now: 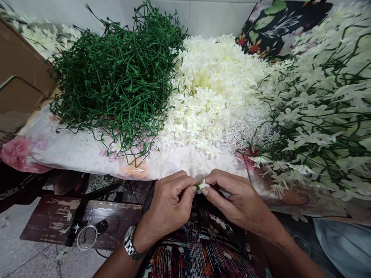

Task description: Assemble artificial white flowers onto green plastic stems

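While both hands meet above the patterned lap, the fingers [187,190] of the left hand [168,206] and right hand [237,200] pinch one white artificial blossom [202,185] just off the near edge of the floral sheet [58,150]. Beyond it, loose white blossoms [211,96] heap mid-sheet. A green stem tangle [116,85] lies at the left, and flowered sprays [321,108] crowd the right edge.

A white tiled wall [208,15] is seen at the back. Lower left, a grey concrete floor [17,255] is shown, with a worn dark wooden board [116,220] laid over it.
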A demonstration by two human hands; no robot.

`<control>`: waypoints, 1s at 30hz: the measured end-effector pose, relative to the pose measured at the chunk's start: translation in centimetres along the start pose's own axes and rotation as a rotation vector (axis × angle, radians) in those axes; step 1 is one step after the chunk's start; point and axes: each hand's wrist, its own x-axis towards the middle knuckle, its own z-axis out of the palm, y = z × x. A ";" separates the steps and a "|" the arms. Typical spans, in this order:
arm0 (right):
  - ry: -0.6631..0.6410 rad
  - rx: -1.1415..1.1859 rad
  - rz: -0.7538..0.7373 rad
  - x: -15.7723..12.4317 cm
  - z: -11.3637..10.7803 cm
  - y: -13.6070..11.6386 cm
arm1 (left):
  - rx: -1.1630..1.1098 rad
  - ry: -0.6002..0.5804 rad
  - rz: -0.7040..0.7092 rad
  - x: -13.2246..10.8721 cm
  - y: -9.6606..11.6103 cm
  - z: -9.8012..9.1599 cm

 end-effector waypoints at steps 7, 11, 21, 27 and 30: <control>0.005 -0.036 -0.081 0.1 -0.2 0.0 | 0.087 -0.018 0.051 0.0 0.1 -0.1; -0.029 -0.031 -0.107 0.1 -0.4 0.1 | 0.144 -0.023 0.111 0.1 0.0 -0.3; -0.075 -0.121 -0.154 0.4 -0.2 0.6 | 0.154 -0.059 0.149 0.4 -0.4 -0.4; -0.075 -0.215 -0.218 0.3 0.0 1.0 | 0.157 -0.031 0.129 0.3 -0.6 0.0; -0.089 -0.210 -0.219 0.3 0.1 1.1 | 0.165 -0.019 0.131 0.2 -0.7 0.2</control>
